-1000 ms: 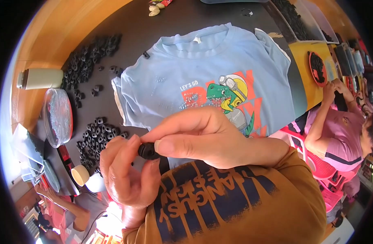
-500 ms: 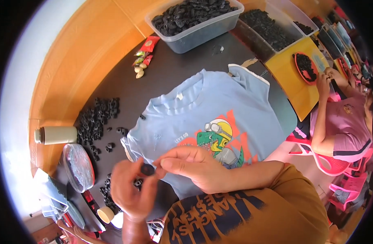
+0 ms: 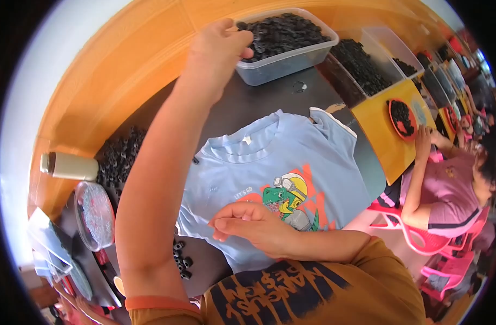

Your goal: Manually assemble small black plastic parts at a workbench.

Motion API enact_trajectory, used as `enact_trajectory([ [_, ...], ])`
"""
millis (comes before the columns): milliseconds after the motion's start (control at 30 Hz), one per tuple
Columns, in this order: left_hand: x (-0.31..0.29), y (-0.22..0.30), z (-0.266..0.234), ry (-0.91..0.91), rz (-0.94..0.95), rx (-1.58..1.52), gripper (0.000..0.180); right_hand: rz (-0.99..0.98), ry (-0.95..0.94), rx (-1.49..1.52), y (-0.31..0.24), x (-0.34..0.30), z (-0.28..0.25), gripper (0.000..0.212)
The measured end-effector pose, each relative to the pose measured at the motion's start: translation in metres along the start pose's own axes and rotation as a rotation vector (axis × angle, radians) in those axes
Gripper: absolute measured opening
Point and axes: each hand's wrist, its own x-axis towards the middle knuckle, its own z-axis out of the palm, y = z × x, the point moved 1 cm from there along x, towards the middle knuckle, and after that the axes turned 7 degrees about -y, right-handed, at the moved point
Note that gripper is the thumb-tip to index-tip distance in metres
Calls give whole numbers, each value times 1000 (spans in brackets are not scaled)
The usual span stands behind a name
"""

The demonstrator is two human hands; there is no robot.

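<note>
My left hand (image 3: 221, 47) is stretched out to the left end of a clear plastic tub (image 3: 280, 71) heaped with black ribbed plastic pieces (image 3: 283, 35). Its fingers are apart at the rim, and no piece shows between them. My right hand (image 3: 256, 230) hovers over a light blue T-shirt (image 3: 242, 168) printed with a cartoon dinosaur. The fingers there are curled with the thumb pressed against them; whatever they may hold is hidden. Small black parts (image 3: 182, 260) lie on the dark table (image 3: 258, 97) beneath my left forearm.
More black parts (image 3: 120, 157) are piled at the left, by a pale bottle (image 3: 69, 166) and an oval clear dish (image 3: 95, 214). Clear bins (image 3: 361, 67) stand at the far right. A person (image 3: 442, 189) works at a yellow table (image 3: 375, 124) with a red tray (image 3: 402, 119).
My left hand has moved up and away from my right hand to the tub; the round black piece it held no longer shows. My right hand stays above the shirt.
</note>
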Motion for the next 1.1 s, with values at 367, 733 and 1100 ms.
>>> enact_trajectory([
  [367, -221, -35, -42, 46, -82, 387, 18, 320, -40, -65, -14, -14, 17, 16],
  [733, -209, -79, -136, 291, -93, 929, 15, 200, -33, -183, -5, -12, 10, 18],
  [1100, -207, -83, -136, 253, -418, 430, 19, 279, -22, -156, -10, -12, 9, 16],
])
